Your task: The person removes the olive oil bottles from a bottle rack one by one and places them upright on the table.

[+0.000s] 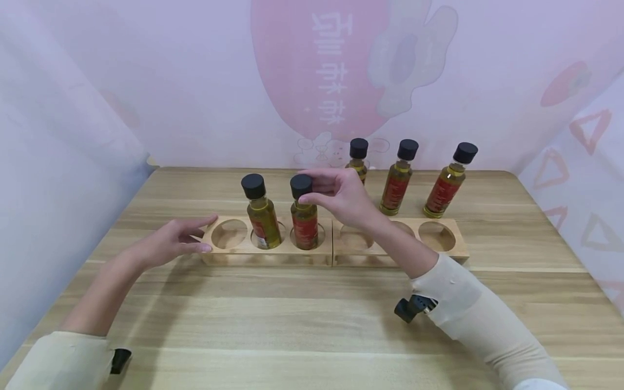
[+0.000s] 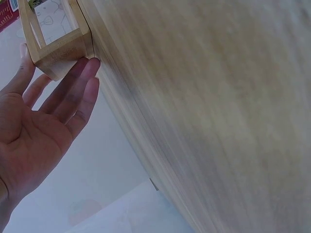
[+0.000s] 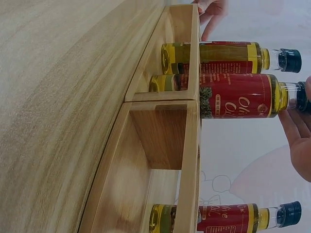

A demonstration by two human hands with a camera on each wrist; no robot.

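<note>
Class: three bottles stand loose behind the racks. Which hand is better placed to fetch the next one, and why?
The right hand. It holds a racked bottle's cap just ahead of the loose bottles. The left hand rests its fingers on the left rack end, farther off.

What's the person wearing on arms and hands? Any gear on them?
Both hands are bare: no gloves or rings seen on the left hand or right hand. Each forearm has a loose cream sleeve, pushed up from the wrist. A small black camera sits at each sleeve's cuff.
</note>
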